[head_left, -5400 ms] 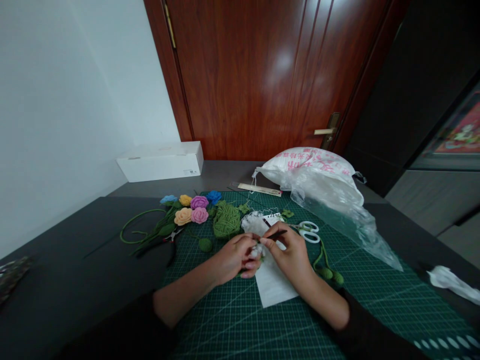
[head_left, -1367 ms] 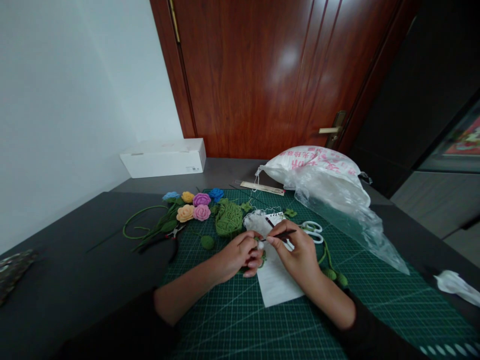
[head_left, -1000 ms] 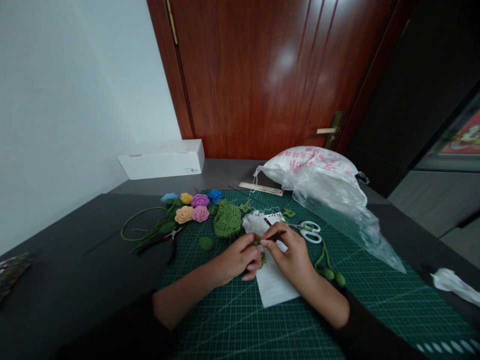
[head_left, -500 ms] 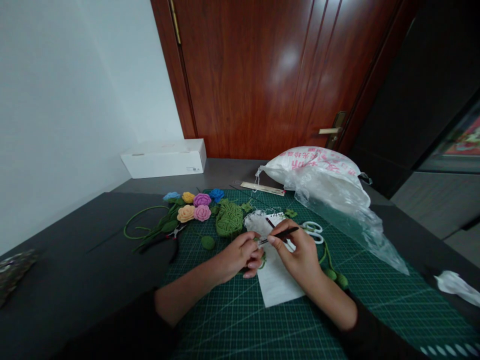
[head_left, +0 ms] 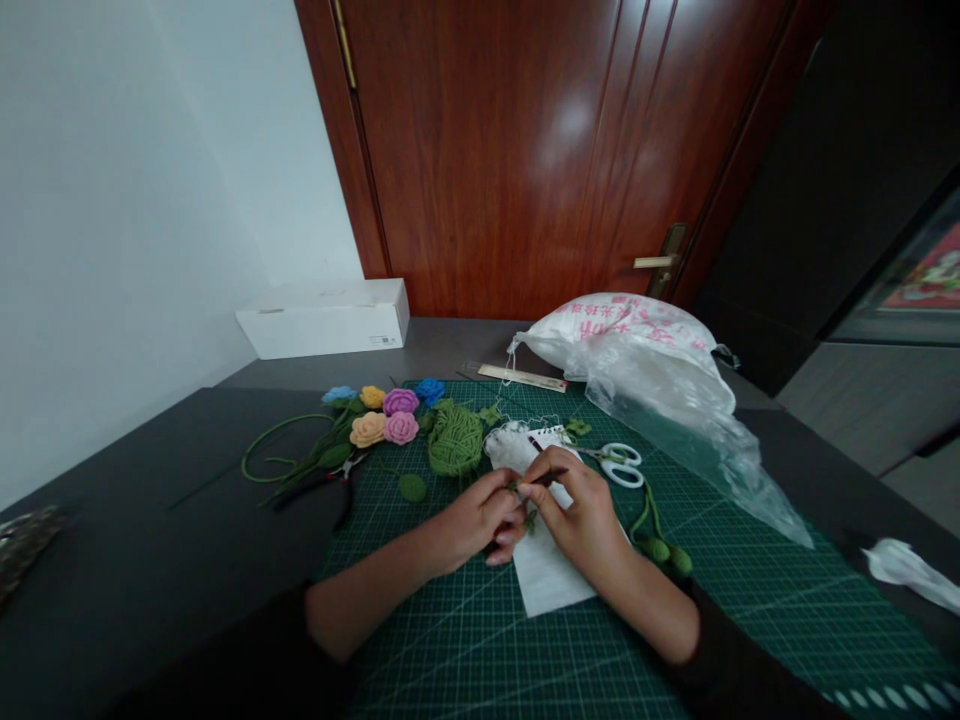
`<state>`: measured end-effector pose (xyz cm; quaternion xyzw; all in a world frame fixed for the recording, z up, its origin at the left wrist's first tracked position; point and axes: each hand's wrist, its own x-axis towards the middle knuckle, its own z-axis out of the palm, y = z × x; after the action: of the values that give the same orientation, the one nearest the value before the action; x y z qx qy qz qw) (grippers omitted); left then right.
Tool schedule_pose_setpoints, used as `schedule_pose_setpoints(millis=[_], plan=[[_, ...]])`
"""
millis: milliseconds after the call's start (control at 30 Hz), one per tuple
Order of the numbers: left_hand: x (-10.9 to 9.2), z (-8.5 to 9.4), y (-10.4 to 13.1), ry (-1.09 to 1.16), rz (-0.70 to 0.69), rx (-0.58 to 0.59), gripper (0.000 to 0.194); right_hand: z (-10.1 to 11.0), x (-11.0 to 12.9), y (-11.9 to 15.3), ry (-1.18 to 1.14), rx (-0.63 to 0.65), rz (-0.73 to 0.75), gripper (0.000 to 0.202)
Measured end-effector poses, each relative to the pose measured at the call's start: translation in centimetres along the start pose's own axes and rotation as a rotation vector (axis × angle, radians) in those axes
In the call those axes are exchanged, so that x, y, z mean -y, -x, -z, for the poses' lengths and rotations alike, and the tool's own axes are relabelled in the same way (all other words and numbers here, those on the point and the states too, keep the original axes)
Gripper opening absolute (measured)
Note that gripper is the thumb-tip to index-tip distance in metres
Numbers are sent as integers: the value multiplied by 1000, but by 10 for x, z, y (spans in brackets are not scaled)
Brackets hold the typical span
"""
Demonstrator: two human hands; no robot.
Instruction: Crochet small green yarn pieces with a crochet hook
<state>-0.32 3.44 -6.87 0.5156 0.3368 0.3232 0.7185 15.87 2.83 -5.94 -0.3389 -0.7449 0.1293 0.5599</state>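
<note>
Crochet work, a small green piece [head_left: 525,497], sits pinched between both hands over the white paper sheet [head_left: 551,570] on the green cutting mat [head_left: 675,620]. The left hand [head_left: 472,520] is curled shut around it, likely to keep the stitches steady. The right hand [head_left: 581,510] closes its grip on one dark crochet hook [head_left: 546,477], held pen-fashion with the tip pointing into the piece.

Just beyond the sheet lie one green yarn skein [head_left: 454,440] and one pair of white-handled scissors [head_left: 619,463], probably kept close for quick reach. Left of the skein, five finished crocheted roses [head_left: 384,415] cluster on green stems: blue, yellow, purple, peach, pink. A sixth blue one lies nearer the skein. Right of the sheet, two green buds [head_left: 664,552] trail on a cord. Farther back lie one ruler [head_left: 523,378], one plastic bag [head_left: 645,365] and one white box [head_left: 326,318] on the tabletop [head_left: 150,560].
</note>
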Motion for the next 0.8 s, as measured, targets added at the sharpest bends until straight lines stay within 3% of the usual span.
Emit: schedule_pose_setpoints(millis=[267, 467, 800], plan=[[-5, 2, 1, 30, 3, -14, 15, 21, 0, -4, 17, -88, -63, 4], [-7, 1, 1, 50, 17, -11, 17, 15, -2, -3, -18, -19, 46, 8], [-4, 0, 1, 37, 13, 0, 12, 9, -6, -1, -20, -37, 16, 9]])
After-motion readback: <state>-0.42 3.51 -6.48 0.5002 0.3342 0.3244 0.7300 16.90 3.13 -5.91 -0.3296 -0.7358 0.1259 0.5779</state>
